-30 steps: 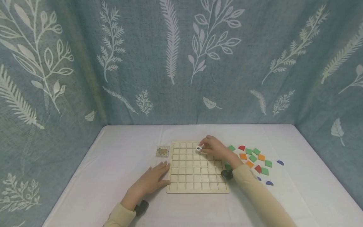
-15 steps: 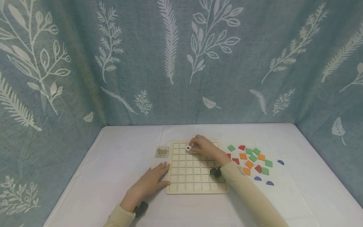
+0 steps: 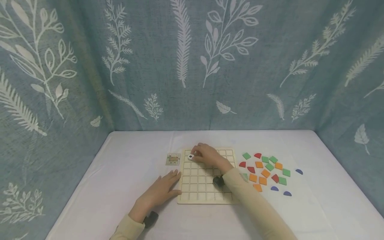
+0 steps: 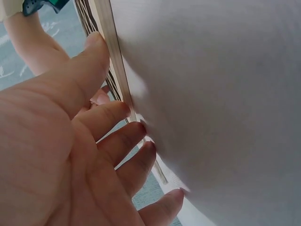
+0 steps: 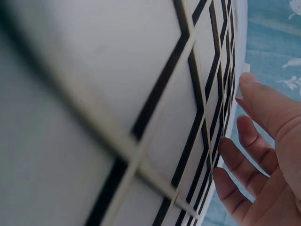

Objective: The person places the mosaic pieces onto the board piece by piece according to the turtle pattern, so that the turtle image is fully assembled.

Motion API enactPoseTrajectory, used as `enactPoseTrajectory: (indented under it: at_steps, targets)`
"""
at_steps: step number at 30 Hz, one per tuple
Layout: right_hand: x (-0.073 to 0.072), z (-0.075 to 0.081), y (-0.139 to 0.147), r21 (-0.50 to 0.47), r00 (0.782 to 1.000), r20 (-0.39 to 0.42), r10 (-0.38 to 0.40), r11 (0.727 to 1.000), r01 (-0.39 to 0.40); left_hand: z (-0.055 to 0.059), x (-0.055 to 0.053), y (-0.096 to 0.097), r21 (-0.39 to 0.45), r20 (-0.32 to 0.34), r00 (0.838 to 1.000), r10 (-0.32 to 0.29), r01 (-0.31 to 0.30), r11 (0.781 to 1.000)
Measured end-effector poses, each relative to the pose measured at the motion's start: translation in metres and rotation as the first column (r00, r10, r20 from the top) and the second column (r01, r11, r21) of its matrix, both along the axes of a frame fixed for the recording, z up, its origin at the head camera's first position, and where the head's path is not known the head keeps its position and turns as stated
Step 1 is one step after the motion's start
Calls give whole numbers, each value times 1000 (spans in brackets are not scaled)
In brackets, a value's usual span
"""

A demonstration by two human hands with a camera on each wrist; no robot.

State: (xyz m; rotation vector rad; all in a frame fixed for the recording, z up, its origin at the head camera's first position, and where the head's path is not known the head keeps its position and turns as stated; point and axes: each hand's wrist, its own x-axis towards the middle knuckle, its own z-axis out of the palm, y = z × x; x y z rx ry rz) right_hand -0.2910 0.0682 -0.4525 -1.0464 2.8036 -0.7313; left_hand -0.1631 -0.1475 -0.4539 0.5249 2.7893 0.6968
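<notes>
My right hand (image 3: 207,156) pinches a small white tile with a black dot (image 3: 190,157) between thumb and fingertips. It is over the upper left part of a pale wooden grid board (image 3: 194,188). In the right wrist view, only a pale edge of the tile (image 5: 246,68) shows at the thumb tip. My left hand (image 3: 162,189) lies at the board's left side, fingers spread, thumb at its edge. The left wrist view has the thumb and fingertips along the board's side (image 4: 118,59). A small picture card (image 3: 173,159) lies beside the board's upper left corner.
Right of the board are scattered green squares (image 3: 286,172), orange squares (image 3: 262,181), red quarter-round pieces (image 3: 251,170) and blue half-rounds (image 3: 287,193). My right forearm (image 3: 255,203) crosses the board's lower right. A patterned blue curtain (image 3: 192,110) hangs behind the white-covered table (image 3: 138,146).
My right hand has moved left across the board's upper rows with the white tile, uncovering more coloured pieces at the right. The left hand has stayed at the board's left edge.
</notes>
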Motion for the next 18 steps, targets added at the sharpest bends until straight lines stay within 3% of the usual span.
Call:
enactPoseTrajectory:
  at_steps: [10,18]
  targets:
    - [-2,-2,-13,87,999,-37,-1,996,5,1,1,2,-8,10,1000,6,-6,1000]
    - [-4,-4,-16,98,998,-62,5,995,2,1,1,1,0,0,1000,-6,6,1000]
